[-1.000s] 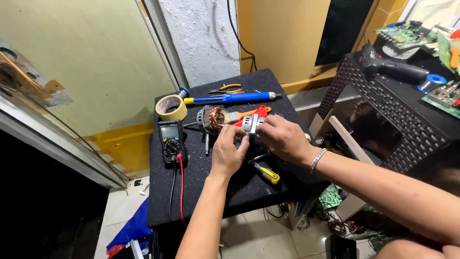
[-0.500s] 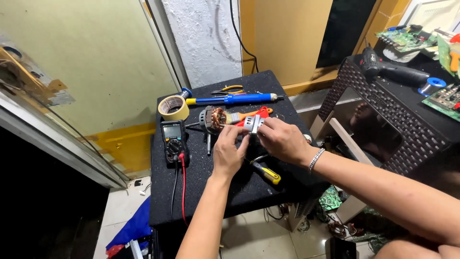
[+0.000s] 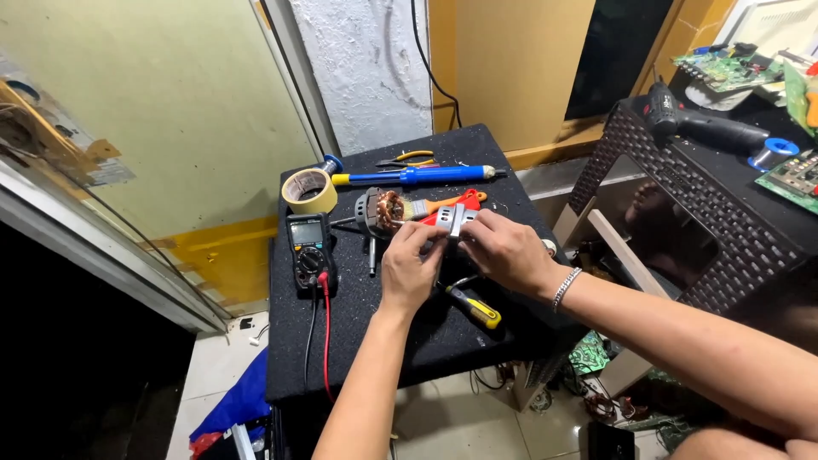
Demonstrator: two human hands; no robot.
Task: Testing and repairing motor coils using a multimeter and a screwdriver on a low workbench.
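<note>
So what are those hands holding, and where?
Both hands, left and right, pinch a small grey metal part by its opposite ends.

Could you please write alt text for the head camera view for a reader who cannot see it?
Left hand and right hand hold a small grey metal part over a black table. A multimeter, tape roll, copper-wound motor and yellow-handled screwdriver lie around them.

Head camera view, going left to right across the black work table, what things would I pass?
Round roll of beige masking tape → black handheld multimeter → motor armature with copper windings → left hand → small grey metal part held by both hands → right hand.
</note>
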